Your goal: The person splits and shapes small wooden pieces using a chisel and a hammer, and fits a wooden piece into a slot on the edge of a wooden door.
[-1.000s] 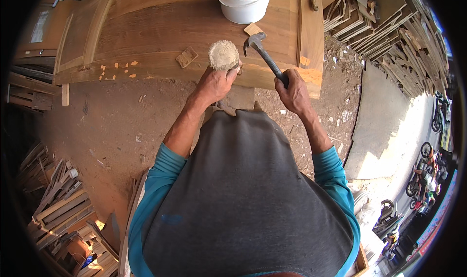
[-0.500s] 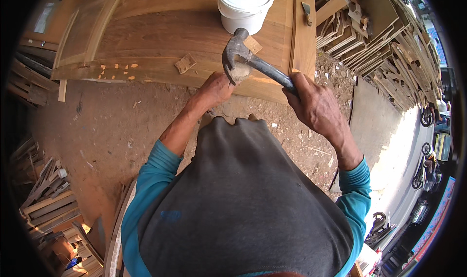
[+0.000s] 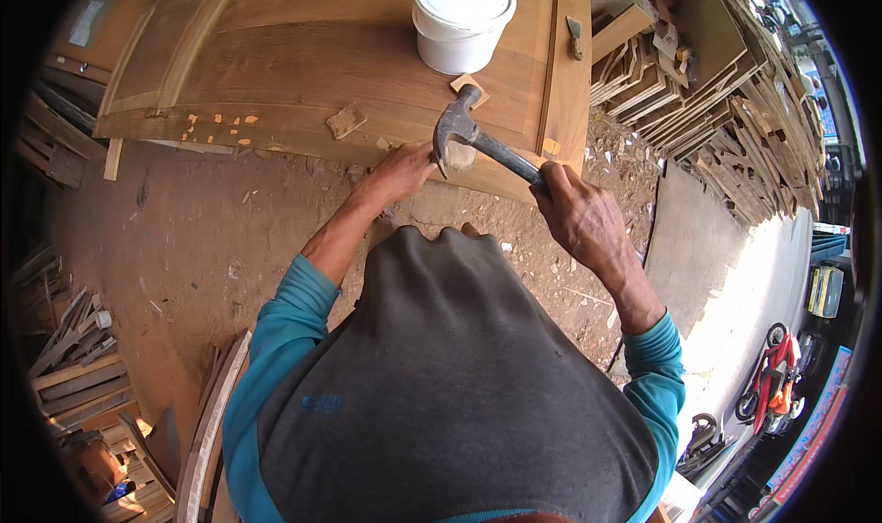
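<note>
My right hand [image 3: 588, 220] is closed around the dark handle of a claw hammer [image 3: 501, 153], whose head sits over the near edge of a brown wooden door panel [image 3: 303, 73]. My left hand [image 3: 402, 174] is at that same edge, its fingers closed and partly hidden behind the hammer's claw; what they hold does not show. Just behind the hammer is a pale lump [image 3: 462, 156], partly covered. Small wooden blocks lie on the panel, one [image 3: 346, 120] left of the hammer and another [image 3: 470, 89] beyond its head.
A lidded white bucket [image 3: 462, 22] stands on the panel, with a scraper [image 3: 575, 38] to its right. Stacked boards [image 3: 726, 128] fill the far right, and wood offcuts [image 3: 83, 367] lie at the left. Chips litter the dirt floor [image 3: 184, 238]. Beyond is a red motorcycle [image 3: 774, 376].
The hammer head has come down and slightly right in view, closer to my left hand. My right hand has moved a little lower and left. A red motorcycle has appeared at the right.
</note>
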A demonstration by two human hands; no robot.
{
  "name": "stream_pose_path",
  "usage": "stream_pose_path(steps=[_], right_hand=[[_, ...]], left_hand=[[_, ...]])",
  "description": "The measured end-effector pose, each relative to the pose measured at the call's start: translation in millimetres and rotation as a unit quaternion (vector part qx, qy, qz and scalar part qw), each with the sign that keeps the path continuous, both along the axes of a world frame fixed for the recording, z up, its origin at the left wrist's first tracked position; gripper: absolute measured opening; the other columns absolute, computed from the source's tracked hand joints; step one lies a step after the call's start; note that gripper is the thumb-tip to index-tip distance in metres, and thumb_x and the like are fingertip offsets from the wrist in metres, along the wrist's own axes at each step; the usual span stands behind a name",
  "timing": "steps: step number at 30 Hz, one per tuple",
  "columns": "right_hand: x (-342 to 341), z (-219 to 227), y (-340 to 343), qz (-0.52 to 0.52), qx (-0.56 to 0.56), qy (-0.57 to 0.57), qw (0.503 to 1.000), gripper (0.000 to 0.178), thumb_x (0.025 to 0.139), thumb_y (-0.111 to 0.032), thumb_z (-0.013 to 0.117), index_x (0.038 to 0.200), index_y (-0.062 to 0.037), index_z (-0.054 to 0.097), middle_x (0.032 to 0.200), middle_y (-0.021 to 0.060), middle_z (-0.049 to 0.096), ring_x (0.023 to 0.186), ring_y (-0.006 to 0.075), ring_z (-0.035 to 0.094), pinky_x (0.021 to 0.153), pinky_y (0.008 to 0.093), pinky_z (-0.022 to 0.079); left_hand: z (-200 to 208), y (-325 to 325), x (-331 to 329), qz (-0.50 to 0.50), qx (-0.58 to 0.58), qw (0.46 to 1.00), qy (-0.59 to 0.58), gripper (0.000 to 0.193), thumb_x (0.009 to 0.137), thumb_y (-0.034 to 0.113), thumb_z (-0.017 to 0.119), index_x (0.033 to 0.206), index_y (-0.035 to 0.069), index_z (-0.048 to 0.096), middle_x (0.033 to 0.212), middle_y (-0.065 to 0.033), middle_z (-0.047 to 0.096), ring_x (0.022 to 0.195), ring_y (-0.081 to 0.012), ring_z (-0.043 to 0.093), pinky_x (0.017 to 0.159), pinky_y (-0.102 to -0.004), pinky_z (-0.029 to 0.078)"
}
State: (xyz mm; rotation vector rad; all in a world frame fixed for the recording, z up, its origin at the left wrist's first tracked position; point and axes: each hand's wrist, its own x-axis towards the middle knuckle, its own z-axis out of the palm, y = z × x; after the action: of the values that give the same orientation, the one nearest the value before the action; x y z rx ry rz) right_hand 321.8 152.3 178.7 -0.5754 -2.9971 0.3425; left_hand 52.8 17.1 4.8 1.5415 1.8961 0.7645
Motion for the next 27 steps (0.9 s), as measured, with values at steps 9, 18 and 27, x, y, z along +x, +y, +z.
stream_pose_path(steps=[9, 18, 27], right_hand=[[-10, -29, -4, -0.184, -0.147, 0.128, 0.963, 0.025, 0.098, -0.017, 0.07, 0.113, -0.0038, 0.055, 0.082, 0.02, 0.067, 0.072, 0.0412, 0.07, 0.06, 0.0479, 0.052], [-44, -197, 11, -0.232, -0.142, 0.004, 0.962, 0.026, 0.097, -0.029, 0.068, 0.105, -0.0058, 0.061, 0.099, 0.0194, 0.07, 0.09, 0.0431, 0.07, 0.076, 0.0529, 0.054], [-80, -201, 13, -0.128, 0.032, 0.078, 0.988, 0.025, 0.093, -0.017, 0.073, 0.114, -0.004, 0.068, 0.099, 0.0176, 0.066, 0.093, 0.037, 0.064, 0.08, 0.0478, 0.052]], left_hand=[[-10, -6, -41, 0.151, 0.106, 0.982, -0.042, 0.022, 0.104, 0.02, 0.061, 0.119, 0.006, 0.067, 0.111, -0.0144, 0.069, 0.103, -0.0287, 0.066, 0.09, -0.0424, 0.052], [-8, -36, -91, 0.29, 0.166, 0.856, -0.393, 0.025, 0.109, 0.02, 0.056, 0.121, 0.0, 0.064, 0.127, -0.0116, 0.067, 0.113, -0.0198, 0.067, 0.101, -0.0383, 0.059], [-33, -184, -127, 0.446, 0.257, 0.743, -0.428, 0.02, 0.109, 0.021, 0.055, 0.118, 0.005, 0.064, 0.125, -0.0126, 0.069, 0.116, -0.0212, 0.067, 0.098, -0.0399, 0.058]])
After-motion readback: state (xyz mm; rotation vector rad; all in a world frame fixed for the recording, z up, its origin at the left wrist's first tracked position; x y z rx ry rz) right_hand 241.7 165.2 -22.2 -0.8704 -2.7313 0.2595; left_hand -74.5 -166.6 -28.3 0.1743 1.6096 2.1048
